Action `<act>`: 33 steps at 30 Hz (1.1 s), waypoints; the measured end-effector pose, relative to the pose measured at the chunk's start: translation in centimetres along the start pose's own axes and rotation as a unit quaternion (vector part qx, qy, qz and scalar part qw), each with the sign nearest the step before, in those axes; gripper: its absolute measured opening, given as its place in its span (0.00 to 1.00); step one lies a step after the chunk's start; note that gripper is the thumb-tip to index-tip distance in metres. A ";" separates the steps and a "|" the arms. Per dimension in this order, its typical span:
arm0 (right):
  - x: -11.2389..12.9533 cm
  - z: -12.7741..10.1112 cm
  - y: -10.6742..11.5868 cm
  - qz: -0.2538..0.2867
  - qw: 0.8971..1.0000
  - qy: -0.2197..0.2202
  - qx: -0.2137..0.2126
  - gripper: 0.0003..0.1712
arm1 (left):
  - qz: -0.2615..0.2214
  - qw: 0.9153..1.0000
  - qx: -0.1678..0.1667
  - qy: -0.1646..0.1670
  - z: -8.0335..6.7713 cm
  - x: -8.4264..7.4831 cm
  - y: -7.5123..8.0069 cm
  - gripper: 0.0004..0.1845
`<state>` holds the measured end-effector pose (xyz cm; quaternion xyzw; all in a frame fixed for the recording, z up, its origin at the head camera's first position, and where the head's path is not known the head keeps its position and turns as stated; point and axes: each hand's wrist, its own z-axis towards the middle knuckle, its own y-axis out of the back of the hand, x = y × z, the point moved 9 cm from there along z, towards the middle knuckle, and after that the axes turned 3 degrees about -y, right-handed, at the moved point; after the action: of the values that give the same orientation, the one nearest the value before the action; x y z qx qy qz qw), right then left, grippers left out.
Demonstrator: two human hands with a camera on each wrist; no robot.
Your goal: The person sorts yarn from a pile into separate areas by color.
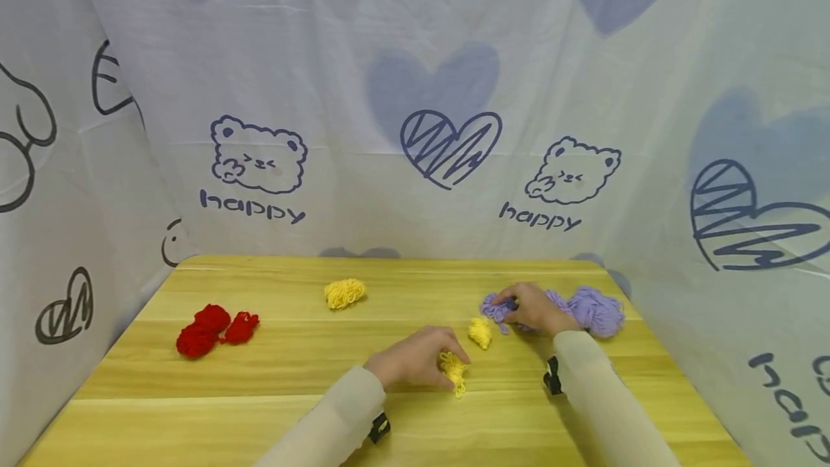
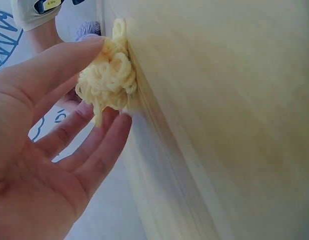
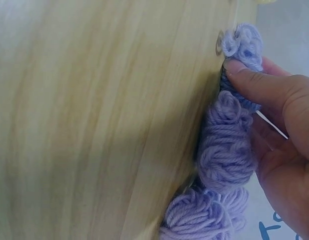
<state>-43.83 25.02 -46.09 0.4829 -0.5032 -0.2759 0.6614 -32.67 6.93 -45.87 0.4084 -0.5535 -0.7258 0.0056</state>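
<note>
A small looped bundle of yellow yarn sits between the thumb and fingers of my left hand, at the front middle of the table. The left wrist view shows the thumb against this yellow yarn, with fingers curving round its other side. Farther right, my right hand pinches a small purple yarn bundle. In the right wrist view the thumb presses on that purple bundle, and the other fingers are partly hidden behind it. A second yellow bundle lies on the table between both hands.
Larger purple yarn skeins lie just right of my right hand. Another yellow skein rests at the back middle. Red yarn bundles are grouped on the left of the wooden table. A printed cloth hangs behind and at the sides.
</note>
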 end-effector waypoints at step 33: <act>0.1 -0.1 0.0 0.000 1.000 0.008 -0.001 0.16 | -0.028 0.999 -0.023 0.008 -0.8 1.1 1.6 0.20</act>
<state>-43.69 25.01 -46.02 0.4843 -0.4973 -0.2725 0.6662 -33.65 5.15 -45.27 0.4294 -0.5253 -0.7347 -0.0005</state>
